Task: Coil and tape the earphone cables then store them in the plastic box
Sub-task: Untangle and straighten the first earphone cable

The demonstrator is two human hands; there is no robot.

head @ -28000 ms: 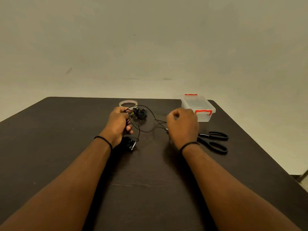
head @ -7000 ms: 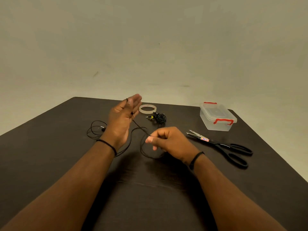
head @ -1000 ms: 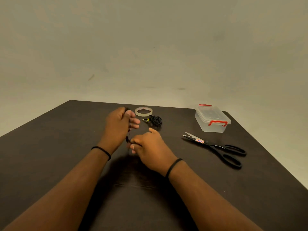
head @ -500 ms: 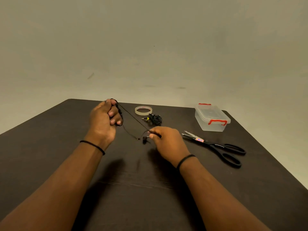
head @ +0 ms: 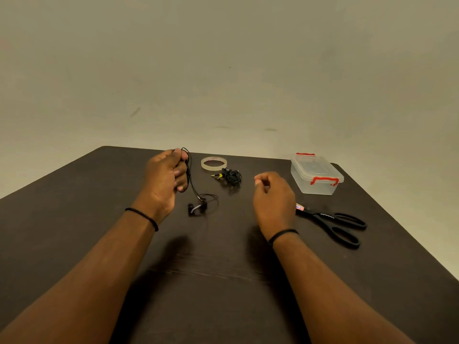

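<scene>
My left hand grips a coiled black earphone cable; its loose end with the earbuds trails down onto the dark table. My right hand hovers to the right with fingers loosely curled and holds nothing. A second black earphone bundle with a yellow plug lies behind, next to a clear tape roll. The clear plastic box with red clips stands lidded at the far right.
Black scissors lie right of my right hand, blades partly hidden behind it. The table's right edge runs close behind the box and scissors. A plain wall rises beyond the far edge.
My right hand has let go of the cable end and moved right. The earbuds now rest on the table. My left hand, still gripping the coil, has shifted slightly right.
</scene>
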